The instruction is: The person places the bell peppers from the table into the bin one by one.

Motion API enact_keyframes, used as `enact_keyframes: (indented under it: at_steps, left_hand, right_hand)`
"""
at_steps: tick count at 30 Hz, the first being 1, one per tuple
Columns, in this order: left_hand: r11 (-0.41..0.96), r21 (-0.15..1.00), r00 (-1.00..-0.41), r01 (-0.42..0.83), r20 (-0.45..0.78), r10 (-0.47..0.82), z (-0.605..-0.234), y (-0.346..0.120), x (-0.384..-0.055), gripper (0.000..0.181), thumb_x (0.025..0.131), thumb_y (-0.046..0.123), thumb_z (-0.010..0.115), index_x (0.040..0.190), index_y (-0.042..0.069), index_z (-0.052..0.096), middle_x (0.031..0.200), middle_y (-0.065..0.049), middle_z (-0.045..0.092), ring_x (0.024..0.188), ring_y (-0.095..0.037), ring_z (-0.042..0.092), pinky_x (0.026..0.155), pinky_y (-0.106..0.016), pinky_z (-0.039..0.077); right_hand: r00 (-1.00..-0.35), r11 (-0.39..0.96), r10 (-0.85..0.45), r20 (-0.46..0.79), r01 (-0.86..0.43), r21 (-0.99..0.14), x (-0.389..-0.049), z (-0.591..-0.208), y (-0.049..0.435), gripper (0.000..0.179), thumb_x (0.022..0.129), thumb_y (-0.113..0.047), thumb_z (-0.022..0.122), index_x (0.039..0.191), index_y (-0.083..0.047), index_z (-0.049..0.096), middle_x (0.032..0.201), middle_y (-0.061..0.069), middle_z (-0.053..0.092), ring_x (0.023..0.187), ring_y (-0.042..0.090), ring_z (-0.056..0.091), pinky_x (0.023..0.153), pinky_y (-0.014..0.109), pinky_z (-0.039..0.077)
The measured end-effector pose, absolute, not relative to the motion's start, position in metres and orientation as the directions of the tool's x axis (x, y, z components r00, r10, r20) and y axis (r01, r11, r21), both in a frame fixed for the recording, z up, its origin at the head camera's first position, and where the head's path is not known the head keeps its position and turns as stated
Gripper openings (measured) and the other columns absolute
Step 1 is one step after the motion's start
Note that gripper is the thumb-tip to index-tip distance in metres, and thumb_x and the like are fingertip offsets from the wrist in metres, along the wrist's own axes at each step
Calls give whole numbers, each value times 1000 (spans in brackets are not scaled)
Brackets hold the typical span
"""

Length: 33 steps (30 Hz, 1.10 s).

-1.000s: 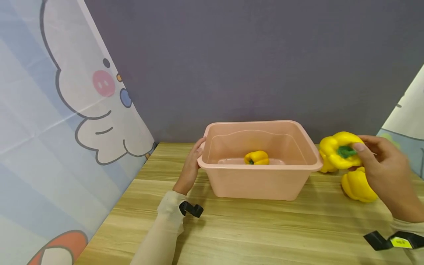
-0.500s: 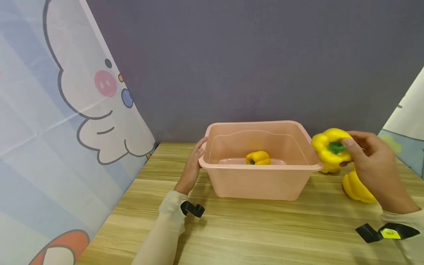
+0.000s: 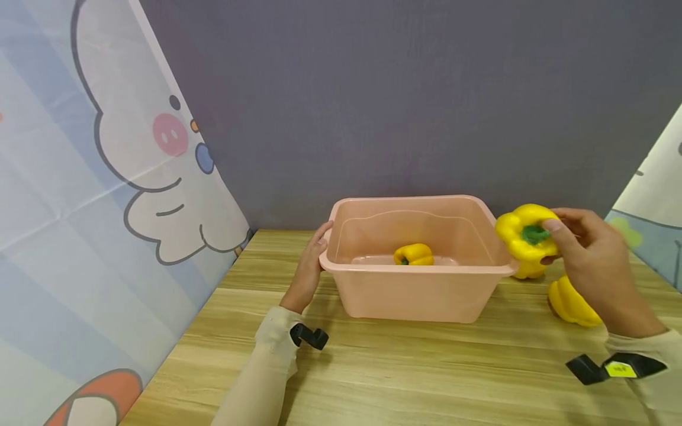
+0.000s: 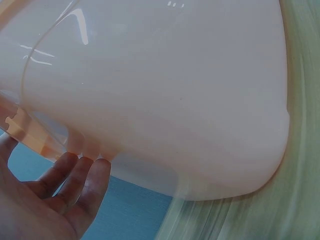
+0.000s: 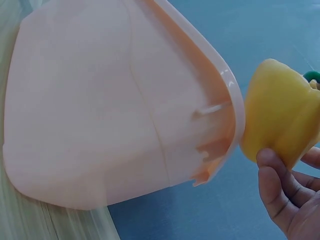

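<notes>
A pink plastic bin (image 3: 410, 293) stands on the table, with one yellow bell pepper (image 3: 414, 254) lying inside. At its left end my left hand (image 3: 306, 269) touches the rim; in the left wrist view several fingertips (image 4: 97, 172) lie against the bin's wall with the fingers fairly straight. My right hand (image 3: 594, 254) pinches another yellow bell pepper (image 3: 514, 228) by its side, green stem facing me. That pepper is level with the bin's right rim, just outside it; in the right wrist view, pepper (image 5: 280, 110) and rim (image 5: 235, 100) appear to meet.
Two more yellow peppers are on the wooden table (image 3: 405, 367) right of the bin: one (image 3: 530, 271) partly behind the held pepper, another (image 3: 572, 303) beside my right wrist. A grey wall (image 3: 399, 100) rises behind, and a cartoon-printed cloth (image 3: 133, 177) hangs at the left.
My right hand has carried its pepper left and slightly up, closer to the bin's right rim. The left hand and the bin have hardly moved.
</notes>
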<state>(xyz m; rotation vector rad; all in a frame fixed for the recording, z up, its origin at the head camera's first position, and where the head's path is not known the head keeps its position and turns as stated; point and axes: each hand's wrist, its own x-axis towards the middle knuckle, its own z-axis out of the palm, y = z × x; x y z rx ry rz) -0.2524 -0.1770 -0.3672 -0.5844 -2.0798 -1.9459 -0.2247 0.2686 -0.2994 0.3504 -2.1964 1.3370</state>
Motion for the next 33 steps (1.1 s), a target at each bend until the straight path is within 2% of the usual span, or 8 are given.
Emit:
enact_keyframes:
  at_steps: [8,16,33]
  left_hand:
    - [47,898,-894,438,430,122,-368,-178,-252,52,107,38,34,156,22,35,146,-24,45,101,-24,59,81,-33,50]
    - [50,896,-894,440,432,118,-367,-177,-251,53,107,42,33,156,24,35,151,-14,43,104,-25,59,81,-34,51]
    - [79,908,-909,411,402,107,-364,-179,-249,52,106,41,35,156,24,36,152,-9,42,106,-26,59,84,-38,49]
  right_hand:
    - [-825,471,27,565,-487,-735,-226,-296,262,24,103,-19,56,126,-26,56,111,-11,58,78,3,59,61,14,50]
    - [-841,457,-2,541,-483,-747,-227,-290,259,25,103,-20,57,128,-24,55,114,-11,58,81,3,60,63,14,51]
    - [-848,441,-3,531,-477,-760,-233,-279,248,25,102,-23,58,128,-22,57,111,-11,61,74,6,61,61,16,52]
